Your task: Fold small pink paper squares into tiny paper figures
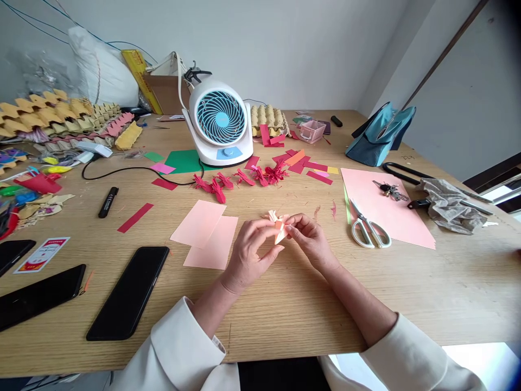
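Observation:
A small folded piece of peach paper (280, 232) with a frilled, cut end is held up just above the table. My left hand (253, 248) pinches it from the left, its thumb held apart below. From the right, my right hand (311, 241) grips its edge between thumb and fingertips. Two flat peach paper sheets (203, 225) overlap on the table left of my hands. Beyond them lies a row of crumpled red paper pieces (217, 187), fringed at the ends. White-handled scissors (369, 228) rest to the right, partly on a pink paper stack (391, 212).
A white fan (222, 122) stands at the back, its black cord running left. Phones (128, 293) and a black marker (108, 202) lie at left. Keys (393, 191), a grey cloth (448, 206) and a blue bag (380, 136) are at right. Egg trays (271, 119) sit behind.

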### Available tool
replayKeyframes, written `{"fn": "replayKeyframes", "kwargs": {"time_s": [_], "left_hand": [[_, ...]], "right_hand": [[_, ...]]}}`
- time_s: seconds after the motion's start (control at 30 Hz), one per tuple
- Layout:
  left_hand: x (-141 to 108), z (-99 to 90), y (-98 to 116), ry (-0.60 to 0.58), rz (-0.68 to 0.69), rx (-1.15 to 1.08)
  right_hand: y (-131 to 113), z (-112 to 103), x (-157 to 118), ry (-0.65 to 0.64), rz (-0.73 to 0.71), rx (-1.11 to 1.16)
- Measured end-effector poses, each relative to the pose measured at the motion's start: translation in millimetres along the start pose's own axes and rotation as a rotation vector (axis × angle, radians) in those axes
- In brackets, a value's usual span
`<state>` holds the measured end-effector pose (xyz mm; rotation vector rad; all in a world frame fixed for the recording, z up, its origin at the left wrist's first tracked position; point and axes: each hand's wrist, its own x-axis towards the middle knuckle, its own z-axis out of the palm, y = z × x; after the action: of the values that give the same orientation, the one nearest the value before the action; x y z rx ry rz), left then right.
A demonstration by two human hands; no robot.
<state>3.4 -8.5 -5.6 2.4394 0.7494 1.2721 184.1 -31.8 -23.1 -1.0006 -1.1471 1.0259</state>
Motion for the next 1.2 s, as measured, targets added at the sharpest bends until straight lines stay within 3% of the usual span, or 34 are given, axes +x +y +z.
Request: {"fn": "replayKeyframes", "kwargs": {"time_s": [0.13, 0.23, 0.37, 0.73, 1.2], "left_hand": [[-1.4, 7.3, -2.5, 0.026, -0.253, -0.151], [-2.1, 10.3, -3.0, -0.003, -0.370, -0.233], [-2.0, 8.1, -2.7, -0.038, -0.390, -0.305], [-0.3, 5.9, -8.4, -0.036, -0.568, -0.438], [-4.2, 8.6, -12.7, -0.106, -0.659, -0.491]], "right_hand": [[2.6, 1.5, -5.1, -0.027, -0.107, -0.182], [0.2, 5.0, -9.4, -0.080, -0.228, -0.389], [-3.8, 7.2, -10.9, -0.084, -0.316, -0.502], [-2.7, 5.4, -9.7, -0.110, -0.379, -0.617], [-2.2, 0.0, -8.6, -0.126, -0.484, -0.762]]}}
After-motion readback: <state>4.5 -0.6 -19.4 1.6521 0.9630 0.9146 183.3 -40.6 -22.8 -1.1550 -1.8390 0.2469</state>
